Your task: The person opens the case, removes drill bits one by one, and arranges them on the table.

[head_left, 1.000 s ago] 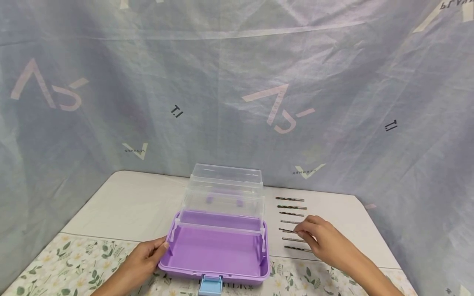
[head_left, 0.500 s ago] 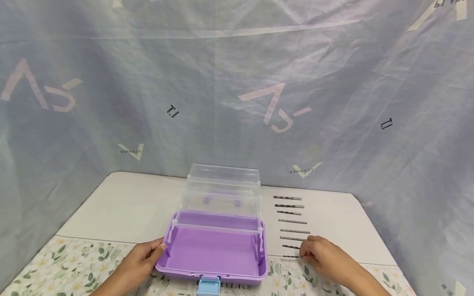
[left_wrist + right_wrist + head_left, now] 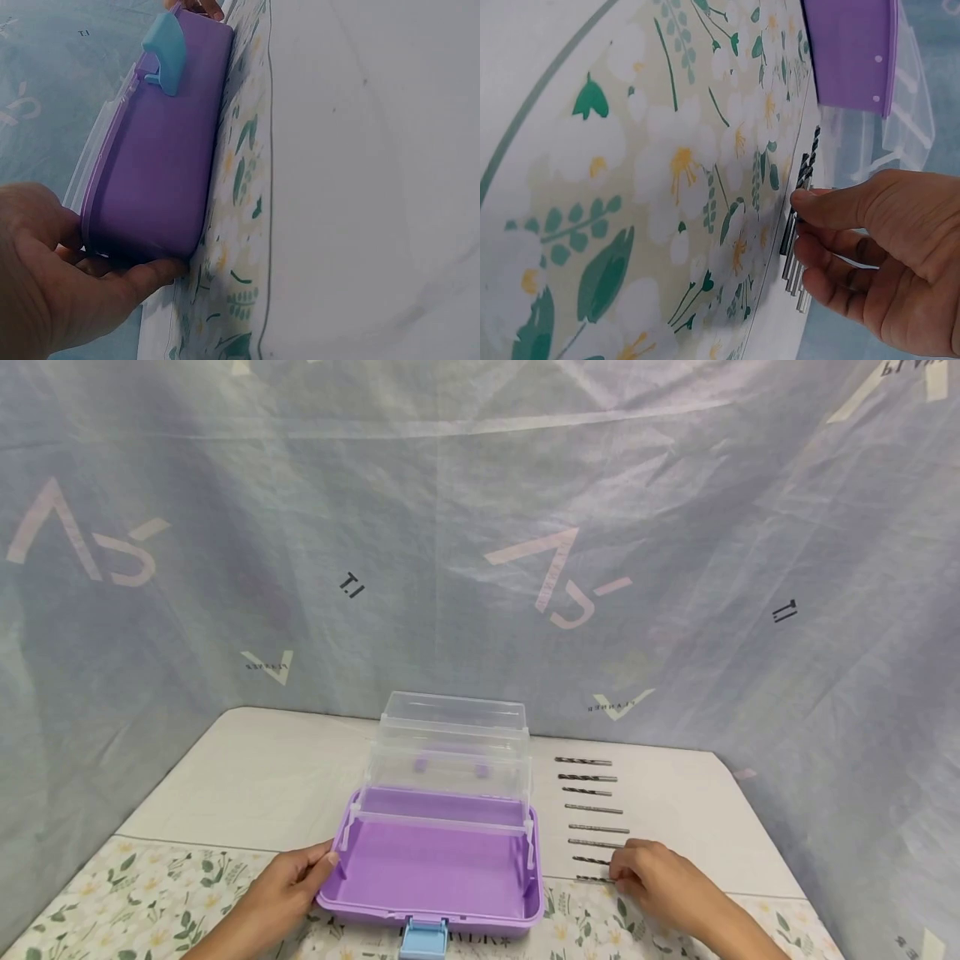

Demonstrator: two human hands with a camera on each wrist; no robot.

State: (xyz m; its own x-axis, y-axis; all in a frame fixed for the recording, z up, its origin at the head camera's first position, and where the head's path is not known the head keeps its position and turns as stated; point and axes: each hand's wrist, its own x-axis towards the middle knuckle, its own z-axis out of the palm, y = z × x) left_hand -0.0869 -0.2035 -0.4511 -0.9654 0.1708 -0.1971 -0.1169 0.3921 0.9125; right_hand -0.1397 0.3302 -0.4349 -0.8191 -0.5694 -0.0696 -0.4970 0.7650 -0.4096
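Observation:
An open purple toolbox (image 3: 442, 868) with clear lift-up trays and a light blue latch (image 3: 424, 938) stands on the table. My left hand (image 3: 288, 881) grips its left side; in the left wrist view the thumb and fingers wrap the box's corner. To the right of the box, several drill bits (image 3: 593, 809) lie in a row, some dark and spiralled, some silver. At the near end of that row my right hand (image 3: 652, 877) pinches a dark drill bit (image 3: 815, 139) between thumb and fingers, close over the table. Its shank end is hidden in the hand.
The clear trays (image 3: 453, 752) rise at the back of the toolbox. A white and floral cover (image 3: 165, 893) lies across the table's front. Behind the table hangs a grey printed curtain (image 3: 450, 568).
My right hand has moved from the middle of the row to its near end, bringing the dark drill bit there. The left hand stays on the toolbox.

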